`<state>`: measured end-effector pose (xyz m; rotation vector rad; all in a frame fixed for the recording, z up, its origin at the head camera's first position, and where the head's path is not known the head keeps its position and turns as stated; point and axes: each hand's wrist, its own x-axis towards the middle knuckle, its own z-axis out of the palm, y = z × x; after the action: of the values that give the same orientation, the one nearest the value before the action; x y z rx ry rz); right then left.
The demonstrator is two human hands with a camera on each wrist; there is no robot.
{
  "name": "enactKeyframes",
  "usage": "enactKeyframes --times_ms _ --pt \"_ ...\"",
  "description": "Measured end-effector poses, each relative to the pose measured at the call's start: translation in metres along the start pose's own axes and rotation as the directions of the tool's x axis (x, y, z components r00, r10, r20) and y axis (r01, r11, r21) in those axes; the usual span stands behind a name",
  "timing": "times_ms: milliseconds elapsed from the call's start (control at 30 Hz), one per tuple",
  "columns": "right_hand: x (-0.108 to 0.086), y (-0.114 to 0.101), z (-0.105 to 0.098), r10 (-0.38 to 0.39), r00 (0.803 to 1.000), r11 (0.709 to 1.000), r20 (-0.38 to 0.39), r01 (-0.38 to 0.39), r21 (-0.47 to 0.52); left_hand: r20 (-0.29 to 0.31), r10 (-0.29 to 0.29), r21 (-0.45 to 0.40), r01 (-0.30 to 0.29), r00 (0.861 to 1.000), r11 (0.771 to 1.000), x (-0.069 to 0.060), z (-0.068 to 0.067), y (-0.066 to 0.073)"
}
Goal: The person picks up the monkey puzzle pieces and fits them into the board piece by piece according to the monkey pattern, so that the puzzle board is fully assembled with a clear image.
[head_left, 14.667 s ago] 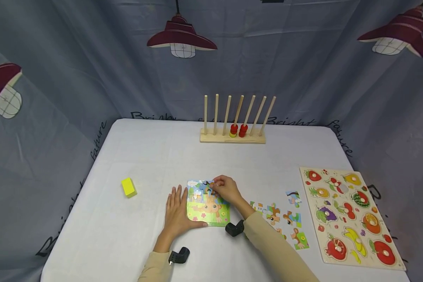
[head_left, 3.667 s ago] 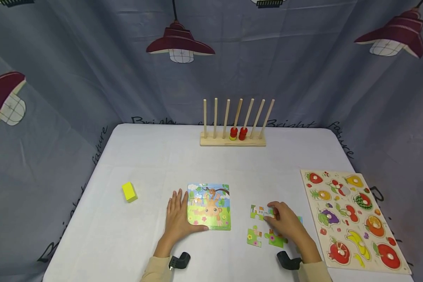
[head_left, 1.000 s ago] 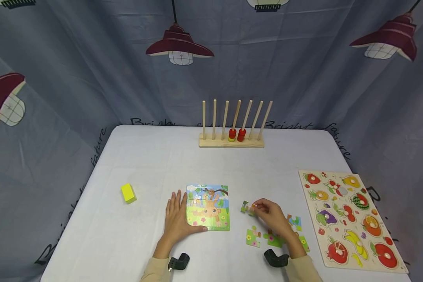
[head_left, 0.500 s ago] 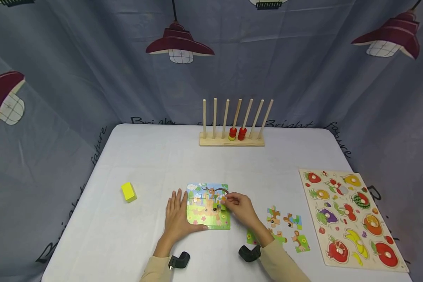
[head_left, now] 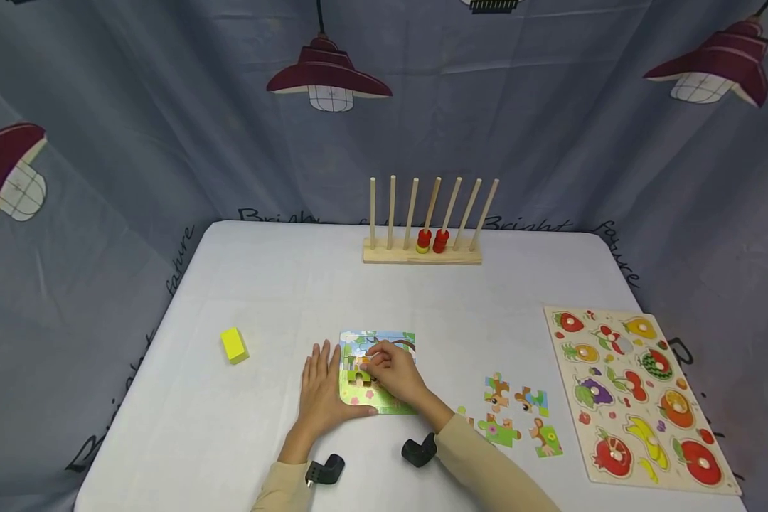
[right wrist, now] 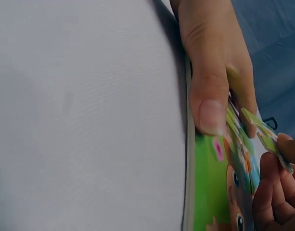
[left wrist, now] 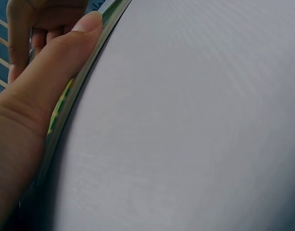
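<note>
My left hand (head_left: pixel 323 391) lies with straight fingers along the left side of the picture tray (head_left: pixel 393 409), its thumb on the lower edge. In the left wrist view the thumb (left wrist: pixel 65 53) presses on the tray's rim. My right hand (head_left: pixel 393 370) pinches a green jigsaw piece (head_left: pixel 358 377) over the left part of the tray. From the right wrist view, that piece (right wrist: pixel 265 134) is held tilted above the tray (right wrist: pixel 210 192) between thumb and fingers.
Several loose jigsaw pieces (head_left: pixel 499 430) lie right of the tray, one partly behind the right sleeve. A fruit board (head_left: pixel 643 398) is at the far right, a yellow block (head_left: pixel 234 345) at the left. The wooden peg stand (head_left: pixel 422 258) is at the back.
My right hand has picked up a piece from the right-hand group and carried it left over the tray. My left hand stays in place beside the tray.
</note>
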<state>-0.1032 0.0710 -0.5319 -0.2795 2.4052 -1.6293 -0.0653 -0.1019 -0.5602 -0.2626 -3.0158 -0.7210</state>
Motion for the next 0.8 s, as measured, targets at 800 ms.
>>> enactKeyframes --times_ms 800 --pt "0.005 -0.013 0.016 -0.028 0.996 0.938 -0.090 -0.005 -0.347 0.003 -0.003 0.002 0.003 1.000 1.000 -0.001 -0.002 0.002"
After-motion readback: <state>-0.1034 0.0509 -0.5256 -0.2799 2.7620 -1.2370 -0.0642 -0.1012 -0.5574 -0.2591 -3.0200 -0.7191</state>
